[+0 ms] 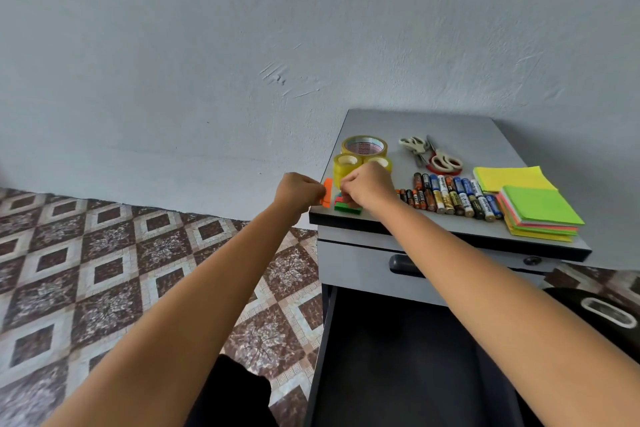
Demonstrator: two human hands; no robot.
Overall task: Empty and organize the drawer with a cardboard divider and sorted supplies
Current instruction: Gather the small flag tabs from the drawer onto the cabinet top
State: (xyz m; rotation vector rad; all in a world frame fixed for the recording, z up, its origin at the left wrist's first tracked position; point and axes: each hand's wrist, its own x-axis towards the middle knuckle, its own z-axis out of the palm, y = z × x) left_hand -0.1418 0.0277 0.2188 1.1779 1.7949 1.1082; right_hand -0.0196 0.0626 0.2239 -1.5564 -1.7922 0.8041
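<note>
Dark open drawer (398,357) appears emptied; supplies (450,196) lie sorted on grey cabinet surface (460,130). Left hand (298,191) fingers pinch orange paper strip (327,192); right hand (367,185) fingers grip stacked coloured strips (347,206). Cardboard divider unseen; refilling apparently remains.

Grey laminate cabinet top (450,128) against pale plastered wall (207,45); patterned tile floor (104,253) to left. On top, back-left: three yellow tape rolls (363,146), touching. Right of them: two pairs of white-handled scissors (415,145). Before scissors: row of cylindrical batteries (450,196). Far right: two stacks of neon paper notes (540,206), nearer overlapping farther. Front-left corner: small stack of coloured sticky flags (347,207) under right hand (369,184); orange flag pad (327,192) just left, pinched by left hand (299,191). Below top: closed grey drawer (353,270), then open dark drawer (320,340) pulled forward.
</note>
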